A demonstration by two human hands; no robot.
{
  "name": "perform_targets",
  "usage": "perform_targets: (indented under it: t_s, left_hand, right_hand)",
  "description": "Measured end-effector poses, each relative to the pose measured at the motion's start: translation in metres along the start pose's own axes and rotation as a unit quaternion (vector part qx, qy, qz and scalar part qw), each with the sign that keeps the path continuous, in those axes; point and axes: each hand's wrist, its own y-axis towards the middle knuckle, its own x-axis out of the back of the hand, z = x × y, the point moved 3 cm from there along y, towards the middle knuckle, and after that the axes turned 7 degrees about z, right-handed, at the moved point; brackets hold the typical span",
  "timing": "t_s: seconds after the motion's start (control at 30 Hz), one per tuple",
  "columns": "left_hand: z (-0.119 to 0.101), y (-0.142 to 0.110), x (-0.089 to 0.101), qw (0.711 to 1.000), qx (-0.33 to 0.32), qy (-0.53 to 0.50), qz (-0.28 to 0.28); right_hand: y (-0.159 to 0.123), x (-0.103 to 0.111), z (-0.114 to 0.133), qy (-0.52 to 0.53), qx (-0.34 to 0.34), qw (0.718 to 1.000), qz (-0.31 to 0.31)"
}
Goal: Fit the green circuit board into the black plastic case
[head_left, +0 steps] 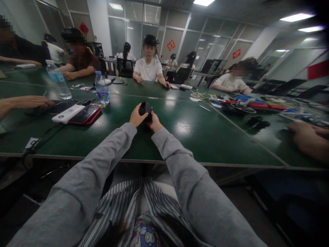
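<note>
Both of my hands hold one small black boxy object (146,108) just above the green table (205,137). Its kind is not clear; the side toward me looks dark and perhaps hollow. My left hand (138,116) wraps round its left side, thumb across the front. On the right side, my right hand (154,121) grips it with the fingers partly hidden behind it. Left of my hands lie a phone in a red case (86,115) and a white power bank (68,114) with a black cable.
Two water bottles (102,88) (59,80) stand at the left. A pile of cables and coloured packets (244,103) lies at the right, near a black item (258,122). Other people's hands rest at the left (28,103) and right (308,137) edges. Several people sit across the table.
</note>
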Motion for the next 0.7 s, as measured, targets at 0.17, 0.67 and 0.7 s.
perform_targets:
  t_s: [0.17,0.67,0.7]
  left_hand:
    - [-0.007,0.000,0.002,0.996,0.015,-0.076,-0.033]
    - [0.006,-0.003,0.016,0.842,0.321,-0.423,-0.092]
    - [0.006,-0.003,0.017,0.835,0.319,-0.439,-0.090]
  right_hand:
    - [0.003,0.005,0.004,0.019,-0.043,0.996,-0.081]
    - [0.007,0.015,0.025,0.084,-0.028,0.992,-0.091]
    - [0.006,0.015,0.026,0.083,-0.030,0.992,-0.090]
